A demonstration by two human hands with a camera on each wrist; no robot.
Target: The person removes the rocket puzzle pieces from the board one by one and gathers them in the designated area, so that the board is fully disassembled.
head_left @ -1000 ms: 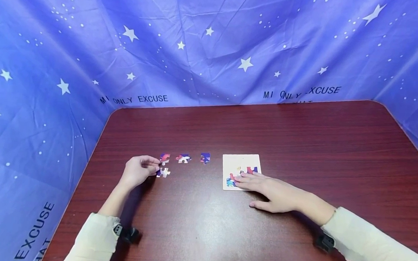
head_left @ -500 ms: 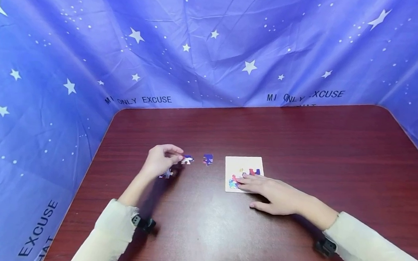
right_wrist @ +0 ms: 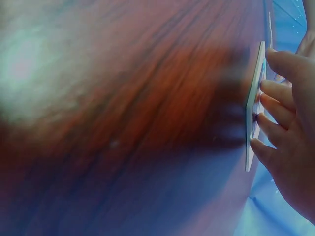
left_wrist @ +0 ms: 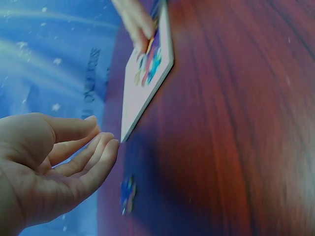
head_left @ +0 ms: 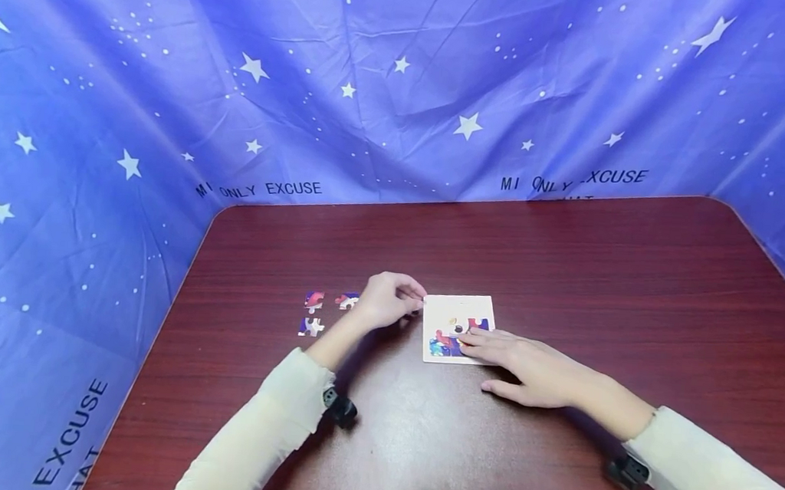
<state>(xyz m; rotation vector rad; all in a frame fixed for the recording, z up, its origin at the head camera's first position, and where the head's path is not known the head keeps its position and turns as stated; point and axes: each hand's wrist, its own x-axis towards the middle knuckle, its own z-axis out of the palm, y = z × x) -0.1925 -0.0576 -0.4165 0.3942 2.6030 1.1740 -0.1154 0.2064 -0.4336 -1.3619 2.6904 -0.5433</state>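
Note:
My left hand [head_left: 386,300] is over the table just left of a square puzzle board [head_left: 440,308], fingertips at its upper left corner. In the left wrist view its fingers bend loosely, with nothing visible between thumb and fingers. Below them lies a blue-purple jigsaw piece [left_wrist: 128,194], which the hand covers in the head view. My right hand [head_left: 538,370] rests with extended fingers on the lower right part of the board, hiding some of it. Several coloured pieces sit in the board's lower half; its upper part shows pale bare backing.
Left of the left hand lie a red-and-purple piece [head_left: 314,300], a white-and-purple piece [head_left: 311,327] and a partly covered red-and-white piece [head_left: 346,301]. The dark red wooden table [head_left: 605,269] meets a blue star-print cloth [head_left: 402,123] behind.
My left hand has moved right, from beside the leftmost pieces past the others to the board's corner. The loose pieces stay where they were. The right hand has slid slightly right on the board.

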